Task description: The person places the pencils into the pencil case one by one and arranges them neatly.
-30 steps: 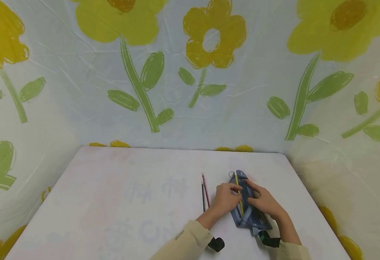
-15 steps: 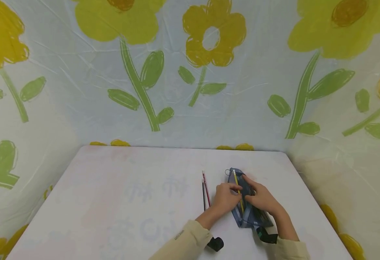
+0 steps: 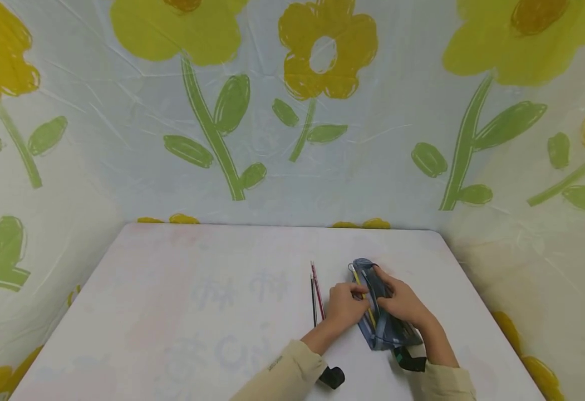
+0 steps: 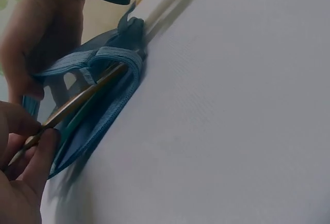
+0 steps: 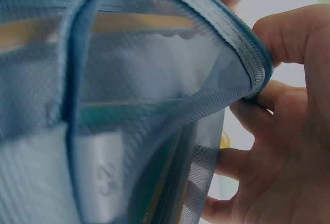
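Observation:
A blue mesh zip pencil case (image 3: 394,333) lies on the right of the table, its opening gaping. My left hand (image 3: 344,305) pinches a yellow pencil (image 3: 355,274) between thumb and fingers. In the left wrist view, the lower part of the pencil (image 4: 77,99) reaches inside the opening. My right hand (image 3: 406,303) grips the zipped edge of the case, thumb on one side and fingers on the other. Through the mesh in the right wrist view, the yellow pencil shows along with a green strip (image 5: 118,113) lower down.
Left of the case, a red pencil (image 3: 317,287) and a dark pencil (image 3: 314,303) lie close together, their near ends behind my left wrist. The white table (image 3: 172,289) meets a flower-printed cloth (image 3: 372,167) at the back and sides.
The case and my right hand have shifted slightly up and left. The yellow pencil's upper end has swung left, and a wider part of the opening shows beside it.

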Demonstrator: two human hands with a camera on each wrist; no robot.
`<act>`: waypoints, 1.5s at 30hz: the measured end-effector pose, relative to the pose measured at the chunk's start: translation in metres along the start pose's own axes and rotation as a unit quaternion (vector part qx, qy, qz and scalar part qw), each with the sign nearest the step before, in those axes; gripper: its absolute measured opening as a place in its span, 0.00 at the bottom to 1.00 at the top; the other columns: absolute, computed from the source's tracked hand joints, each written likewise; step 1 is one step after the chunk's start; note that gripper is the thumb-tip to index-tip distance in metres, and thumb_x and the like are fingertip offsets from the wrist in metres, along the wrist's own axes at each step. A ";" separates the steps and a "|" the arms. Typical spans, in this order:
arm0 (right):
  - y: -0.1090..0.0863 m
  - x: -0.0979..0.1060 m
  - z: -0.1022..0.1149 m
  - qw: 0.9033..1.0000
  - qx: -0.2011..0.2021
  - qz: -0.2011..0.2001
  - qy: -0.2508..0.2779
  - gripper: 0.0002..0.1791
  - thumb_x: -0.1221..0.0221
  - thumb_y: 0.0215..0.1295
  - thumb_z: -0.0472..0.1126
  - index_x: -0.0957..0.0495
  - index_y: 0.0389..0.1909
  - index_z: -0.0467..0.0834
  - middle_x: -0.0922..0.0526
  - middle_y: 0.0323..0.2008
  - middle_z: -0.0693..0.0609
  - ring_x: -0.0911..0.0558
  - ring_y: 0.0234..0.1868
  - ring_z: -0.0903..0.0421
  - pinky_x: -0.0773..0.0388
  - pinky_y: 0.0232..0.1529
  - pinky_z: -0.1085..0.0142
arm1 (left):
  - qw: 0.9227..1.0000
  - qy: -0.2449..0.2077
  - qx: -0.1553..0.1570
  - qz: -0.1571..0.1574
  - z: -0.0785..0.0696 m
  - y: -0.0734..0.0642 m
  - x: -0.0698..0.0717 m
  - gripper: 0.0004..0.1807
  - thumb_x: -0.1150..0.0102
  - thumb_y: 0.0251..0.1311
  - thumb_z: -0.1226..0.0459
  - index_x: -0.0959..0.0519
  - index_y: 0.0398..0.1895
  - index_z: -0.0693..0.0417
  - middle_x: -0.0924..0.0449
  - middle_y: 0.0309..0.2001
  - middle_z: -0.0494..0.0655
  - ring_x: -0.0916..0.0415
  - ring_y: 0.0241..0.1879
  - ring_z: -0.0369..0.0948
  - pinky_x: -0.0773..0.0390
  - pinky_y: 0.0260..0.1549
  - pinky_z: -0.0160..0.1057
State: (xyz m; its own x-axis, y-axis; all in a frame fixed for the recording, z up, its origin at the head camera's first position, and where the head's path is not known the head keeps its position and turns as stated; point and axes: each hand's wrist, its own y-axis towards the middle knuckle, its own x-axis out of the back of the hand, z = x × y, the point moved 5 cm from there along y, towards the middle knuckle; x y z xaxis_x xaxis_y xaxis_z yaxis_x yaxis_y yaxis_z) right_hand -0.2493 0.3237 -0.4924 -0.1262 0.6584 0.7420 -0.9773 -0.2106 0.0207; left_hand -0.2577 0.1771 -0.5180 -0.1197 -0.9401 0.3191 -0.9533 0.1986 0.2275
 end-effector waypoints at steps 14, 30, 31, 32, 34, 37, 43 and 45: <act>0.004 -0.001 0.004 1.000 -0.004 0.021 0.016 0.44 0.43 0.57 0.32 0.49 0.75 0.40 0.47 0.72 0.34 0.41 0.67 0.29 0.39 0.59 0.35 | 0.990 -0.125 0.039 0.054 -0.006 0.010 0.043 0.10 0.38 0.52 0.72 0.13 0.37 0.57 0.20 0.28 0.39 0.25 0.17 0.33 0.24 0.17 0.31; 0.002 -0.003 0.011 0.999 0.001 0.042 0.012 0.43 0.44 0.58 0.31 0.49 0.75 0.38 0.47 0.72 0.35 0.43 0.69 0.32 0.39 0.60 0.36 | 0.979 -0.103 0.151 0.093 0.001 0.027 0.028 0.08 0.37 0.55 0.74 0.13 0.37 0.59 0.20 0.26 0.42 0.21 0.18 0.39 0.19 0.20 0.36; 0.002 -0.004 0.010 0.999 0.001 0.042 0.014 0.42 0.44 0.59 0.31 0.49 0.75 0.38 0.48 0.73 0.36 0.44 0.69 0.33 0.39 0.60 0.36 | 0.980 -0.097 0.150 0.087 0.001 0.029 0.027 0.08 0.37 0.54 0.74 0.13 0.36 0.58 0.20 0.25 0.42 0.21 0.17 0.39 0.19 0.19 0.36; 0.002 -0.004 0.011 0.999 0.002 0.042 0.013 0.42 0.44 0.59 0.31 0.49 0.75 0.39 0.48 0.73 0.36 0.44 0.69 0.33 0.39 0.60 0.36 | 0.981 -0.096 0.150 0.081 0.000 0.030 0.025 0.08 0.37 0.54 0.75 0.13 0.36 0.58 0.21 0.25 0.42 0.21 0.17 0.39 0.19 0.18 0.36; 0.002 -0.005 0.011 0.999 0.003 0.041 0.008 0.42 0.45 0.59 0.32 0.49 0.75 0.39 0.47 0.73 0.36 0.43 0.69 0.33 0.38 0.59 0.36 | 0.982 -0.088 0.151 0.070 0.000 0.032 0.022 0.09 0.37 0.53 0.75 0.13 0.34 0.57 0.21 0.23 0.42 0.21 0.15 0.39 0.20 0.17 0.36; 0.002 -0.005 0.011 0.999 0.004 0.040 -0.003 0.43 0.44 0.59 0.32 0.48 0.75 0.41 0.46 0.72 0.37 0.41 0.69 0.33 0.36 0.58 0.36 | 0.984 -0.078 0.151 0.060 0.002 0.033 0.019 0.08 0.35 0.53 0.75 0.13 0.33 0.55 0.21 0.22 0.41 0.22 0.14 0.38 0.20 0.16 0.35; 0.001 -0.002 0.015 0.999 0.019 0.038 -0.014 0.43 0.43 0.58 0.33 0.47 0.75 0.41 0.44 0.72 0.35 0.39 0.67 0.32 0.33 0.56 0.37 | 0.984 -0.078 0.145 0.062 0.005 0.033 0.017 0.07 0.32 0.52 0.74 0.13 0.31 0.54 0.20 0.20 0.41 0.20 0.16 0.40 0.20 0.17 0.34; 0.001 -0.002 0.015 0.999 0.021 0.036 -0.012 0.43 0.42 0.58 0.33 0.47 0.75 0.40 0.44 0.71 0.35 0.38 0.67 0.32 0.33 0.56 0.37 | 0.985 -0.080 0.136 0.064 0.006 0.033 0.017 0.06 0.31 0.51 0.74 0.13 0.30 0.55 0.20 0.20 0.40 0.19 0.17 0.41 0.20 0.17 0.34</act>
State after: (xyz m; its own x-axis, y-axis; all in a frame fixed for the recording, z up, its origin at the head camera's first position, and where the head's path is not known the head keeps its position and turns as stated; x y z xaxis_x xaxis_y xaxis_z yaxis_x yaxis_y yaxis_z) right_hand -0.2478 0.3110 -0.4839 -0.1917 0.6224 0.7589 -0.9578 -0.2875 -0.0061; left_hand -0.2927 0.1656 -0.5108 -0.2649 -0.9484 0.1741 -0.9641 0.2568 -0.0678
